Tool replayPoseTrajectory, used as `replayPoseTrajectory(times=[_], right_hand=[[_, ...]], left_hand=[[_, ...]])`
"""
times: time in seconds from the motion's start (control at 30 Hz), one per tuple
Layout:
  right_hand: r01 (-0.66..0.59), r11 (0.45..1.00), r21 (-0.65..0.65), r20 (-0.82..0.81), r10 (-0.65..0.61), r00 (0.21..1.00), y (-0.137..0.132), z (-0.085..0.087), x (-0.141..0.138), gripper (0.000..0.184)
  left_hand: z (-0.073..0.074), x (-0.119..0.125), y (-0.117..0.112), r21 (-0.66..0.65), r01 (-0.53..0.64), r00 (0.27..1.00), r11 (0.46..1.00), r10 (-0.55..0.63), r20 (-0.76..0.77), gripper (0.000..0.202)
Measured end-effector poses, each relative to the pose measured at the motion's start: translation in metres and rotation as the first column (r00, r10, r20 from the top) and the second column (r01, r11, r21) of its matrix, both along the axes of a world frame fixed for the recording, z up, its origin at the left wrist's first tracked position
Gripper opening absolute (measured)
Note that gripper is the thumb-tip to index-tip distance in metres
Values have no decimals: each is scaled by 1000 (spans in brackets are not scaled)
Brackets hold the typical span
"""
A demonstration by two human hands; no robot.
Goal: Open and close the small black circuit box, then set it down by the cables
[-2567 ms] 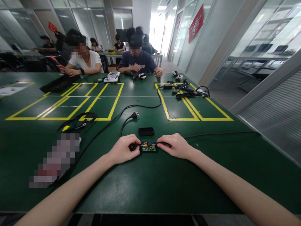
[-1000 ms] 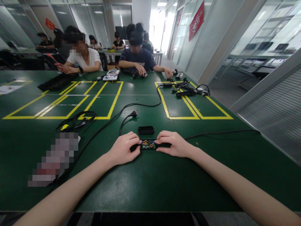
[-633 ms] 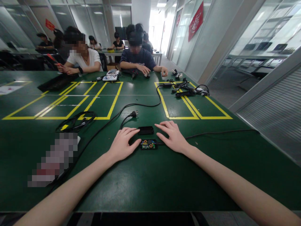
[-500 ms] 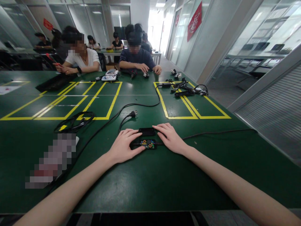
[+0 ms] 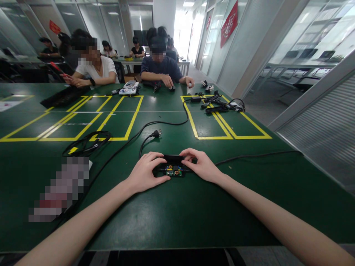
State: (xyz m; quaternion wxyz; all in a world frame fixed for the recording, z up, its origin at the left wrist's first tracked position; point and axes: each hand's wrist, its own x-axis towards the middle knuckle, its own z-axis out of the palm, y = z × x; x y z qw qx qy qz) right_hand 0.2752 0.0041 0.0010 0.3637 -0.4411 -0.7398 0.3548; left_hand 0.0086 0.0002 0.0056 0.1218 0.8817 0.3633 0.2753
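Observation:
Between my hands lies a small circuit board (image 5: 173, 170) in the lower half of a black plastic case, with a black cable running out at each side. Just behind it, the black case cover (image 5: 173, 159) is tipped up on edge. My left hand (image 5: 146, 170) grips the cover's left end between fingers and thumb, its thumb side close to the board. My right hand (image 5: 198, 162) pinches the cover's right end. A black power plug (image 5: 157, 133) on a short cord rests behind my left hand.
A coiled black cable (image 5: 87, 145) and a pixelated object (image 5: 62, 188) lie to the left. Yellow tape (image 5: 215, 138) marks rectangles on the green table. Black adapters and cables (image 5: 219, 104) are heaped at the far right. Two people sit opposite, one handling a small part.
The case cover, lying flat before, is now tilted up, its long edge raised. My right hand's fingers have closed on its end. The left hand has barely shifted.

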Motion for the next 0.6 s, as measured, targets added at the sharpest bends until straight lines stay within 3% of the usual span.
replayPoseTrajectory(times=[0.17, 0.37, 0.6], right_hand=[[22, 998, -62, -99, -28, 995, 0, 0, -1, 15], [17, 998, -53, -133, -23, 991, -1, 0, -1, 21], [18, 999, -42, -140, -24, 990, -2, 0, 0, 23]], left_hand=[[3, 1, -1, -39, -6, 1000, 999, 6, 4, 40], [3, 1, -2, -112, -115, 993, 987, 116, 4, 50], [0, 0, -4, -167, -103, 992, 981, 114, 56, 62]])
